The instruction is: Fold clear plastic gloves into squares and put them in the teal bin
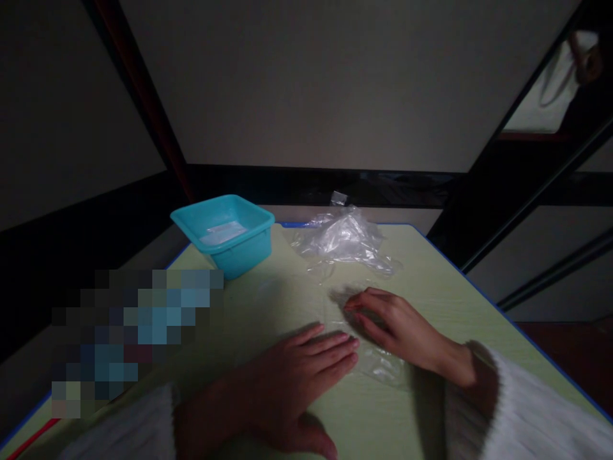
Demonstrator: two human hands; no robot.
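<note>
A thin clear plastic bag [383, 367] lies flat on the pale yellow-green table [364, 421] between my hands. My left hand [306, 370] rests palm down at its left side, fingers stretched out and the thumb apart. Over the bag's upper right part is my right hand [390, 319], its fingers bent and the tips brought together against the plastic. Whether a fold of the bag is pinched between those fingertips is hard to see. Behind the hands lies a crumpled heap of clear plastic bags [345, 236].
A turquoise plastic basin [244, 252] with something whitish inside stands at the table's back left. A blurred-out patch [158, 326] covers the left edge, with a red strip [36, 437] below it. Dark-framed panels rise behind the table. A white bag [550, 96] is at upper right.
</note>
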